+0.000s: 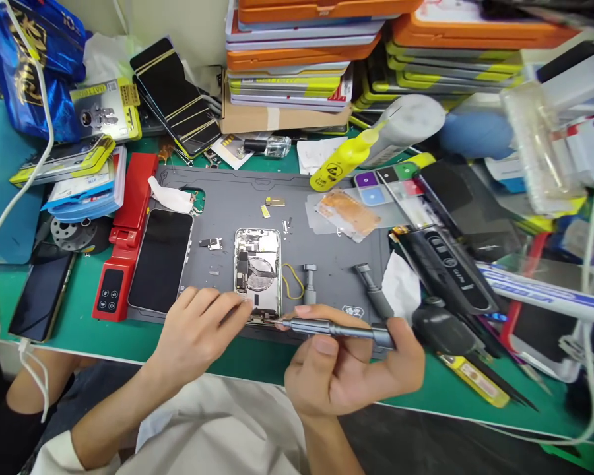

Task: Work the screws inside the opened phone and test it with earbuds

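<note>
An opened phone (258, 267), its inner boards and round coil showing, lies on a grey work mat (218, 198). The closed fingers of my left hand (198, 333) grip its lower left edge; the thumb is hidden. My right hand (351, 376) is closed around a grey screwdriver (334, 328) held almost level, its tip at the phone's lower right edge. Left of the phone lie a small metal part (211, 243) and a detached black screen (162, 260). Two grey screwdrivers, one upright (309, 282) and one slanted (373, 290), lie to the right.
A red device with buttons (109, 290) borders the mat's left side. Behind stand a yellow bottle (344, 161) and stacked orange boxes (301, 56). Tools, including a black electric-looking handle (448, 264), crowd the right side. Another phone (42, 293) lies at the left with a white cable.
</note>
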The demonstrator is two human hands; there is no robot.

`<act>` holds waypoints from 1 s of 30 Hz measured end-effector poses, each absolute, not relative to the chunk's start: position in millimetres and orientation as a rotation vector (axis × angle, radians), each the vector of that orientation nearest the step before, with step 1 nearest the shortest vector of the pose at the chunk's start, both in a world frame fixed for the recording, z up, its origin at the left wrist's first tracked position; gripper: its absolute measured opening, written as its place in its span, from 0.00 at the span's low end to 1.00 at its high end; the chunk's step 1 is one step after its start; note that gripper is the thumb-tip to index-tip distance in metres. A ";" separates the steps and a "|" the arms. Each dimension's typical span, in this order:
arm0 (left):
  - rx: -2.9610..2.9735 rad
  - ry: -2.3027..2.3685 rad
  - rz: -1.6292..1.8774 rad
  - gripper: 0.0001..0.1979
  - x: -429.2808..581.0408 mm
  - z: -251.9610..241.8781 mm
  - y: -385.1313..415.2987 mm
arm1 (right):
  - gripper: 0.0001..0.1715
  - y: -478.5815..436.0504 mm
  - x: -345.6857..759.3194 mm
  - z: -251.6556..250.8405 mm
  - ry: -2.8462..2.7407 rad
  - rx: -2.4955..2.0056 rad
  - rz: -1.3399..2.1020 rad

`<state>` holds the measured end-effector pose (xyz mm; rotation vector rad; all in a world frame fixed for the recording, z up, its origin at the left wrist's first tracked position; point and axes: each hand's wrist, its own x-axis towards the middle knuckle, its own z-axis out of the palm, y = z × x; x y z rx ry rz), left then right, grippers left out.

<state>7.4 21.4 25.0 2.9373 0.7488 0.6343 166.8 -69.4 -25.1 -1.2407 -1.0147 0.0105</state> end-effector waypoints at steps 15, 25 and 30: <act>3.095 0.357 0.306 0.08 16.8 49.5 63.4 | 0.41 -71.5 160.4 -13.4 -0.906 -1.211 0.098; 2.609 1.043 0.404 0.05 -16.9 65.2 41.6 | 0.46 -73.0 165.6 -13.4 -0.959 -1.217 0.099; 2.639 1.116 0.328 0.05 -25.2 47.7 24.5 | 0.46 -75.9 169.2 -17.6 -1.007 -1.261 0.069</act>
